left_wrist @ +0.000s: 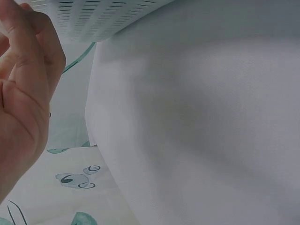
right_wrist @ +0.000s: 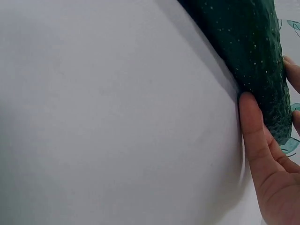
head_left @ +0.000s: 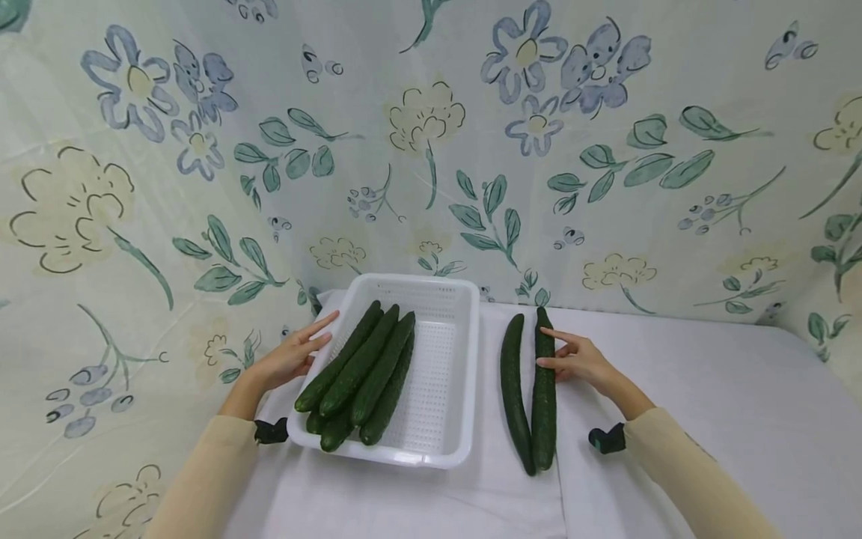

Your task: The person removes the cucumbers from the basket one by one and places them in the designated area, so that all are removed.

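A floral-printed cloth backdrop (head_left: 168, 187) hangs at the far left and behind a worktop (head_left: 707, 389) draped in smooth white fabric. The left hand (head_left: 289, 359) rests against the left rim of a white perforated plastic basket (head_left: 447, 374), fingers (head_left: 322, 323) straight and relaxed, gripping nothing; the left wrist view shows the palm beside the basket's slotted wall (left_wrist: 93, 16). Inside the rectangular basket lie several long, dark green cucumbers (head_left: 367, 370), packed side by side and stacked toward the left half, their long axes running from the near-left corner toward the far right.

Right of the basket, two more cucumbers lie on the cloth, touching along their near ends. The left loose cucumber (head_left: 513, 389) curves slightly; the right loose cucumber (head_left: 544, 389) is straighter, its long axis running near to far, tip pointing at the backdrop. The right hand (head_left: 582, 361) touches that cucumber's right flank with extended fingers (head_left: 548, 363), not closed around it. The right wrist view shows its bumpy, speckled skin (right_wrist: 248, 47) against a fingertip (right_wrist: 251, 112).
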### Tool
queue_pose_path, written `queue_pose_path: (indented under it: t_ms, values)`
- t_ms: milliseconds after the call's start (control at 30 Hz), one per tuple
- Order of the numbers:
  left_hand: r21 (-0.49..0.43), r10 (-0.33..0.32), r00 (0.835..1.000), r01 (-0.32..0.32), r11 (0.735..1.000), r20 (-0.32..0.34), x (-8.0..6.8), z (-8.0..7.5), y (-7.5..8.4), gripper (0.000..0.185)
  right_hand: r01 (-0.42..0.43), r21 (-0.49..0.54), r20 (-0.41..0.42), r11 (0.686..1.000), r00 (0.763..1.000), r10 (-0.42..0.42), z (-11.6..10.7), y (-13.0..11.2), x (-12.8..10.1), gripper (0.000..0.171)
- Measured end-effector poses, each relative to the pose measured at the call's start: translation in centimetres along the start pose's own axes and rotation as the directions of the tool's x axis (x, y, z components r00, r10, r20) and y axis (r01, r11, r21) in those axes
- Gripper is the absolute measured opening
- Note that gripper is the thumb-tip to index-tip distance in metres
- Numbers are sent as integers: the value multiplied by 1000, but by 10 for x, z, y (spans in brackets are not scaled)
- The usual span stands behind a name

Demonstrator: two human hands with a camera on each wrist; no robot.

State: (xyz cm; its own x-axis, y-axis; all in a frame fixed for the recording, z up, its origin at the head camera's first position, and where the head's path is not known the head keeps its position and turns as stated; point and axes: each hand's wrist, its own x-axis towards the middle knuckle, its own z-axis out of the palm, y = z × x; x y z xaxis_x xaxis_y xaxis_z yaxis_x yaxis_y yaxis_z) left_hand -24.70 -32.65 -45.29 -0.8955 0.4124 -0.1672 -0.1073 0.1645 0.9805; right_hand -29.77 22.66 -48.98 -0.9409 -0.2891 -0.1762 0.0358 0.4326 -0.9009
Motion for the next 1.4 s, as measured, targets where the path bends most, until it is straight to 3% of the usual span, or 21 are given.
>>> queue_pose_path:
  t_ms: [233,433,633,900,1100,1400]
  values:
    - [-23,-22,1000,22,999,-1,-4,5,8,52,-21,-13,-24,1000,1000,20,1,-4,-1,80]
    - [-29,-28,1000,28,999,6,-7,9,18,53,-14,-94,-87,995,996,6,-4,-10,-5,78]
    - [2,-23,1000,23,1000,-15,-1,3,5,51,16,-144,-159,989,986,-39,-13,-25,-2,82]
    - [1,-8,1000,8,1000,-2,0,0,1,51,95,-18,-141,995,985,-96,-13,-63,4,76]
    - [-6,-18,1000,18,1000,-15,0,0,1,50,113,-2,-111,994,987,-112,-6,-93,11,75]
    - [-12,-32,999,31,999,-18,0,-1,0,51,173,136,-62,976,984,-165,12,-122,21,65]
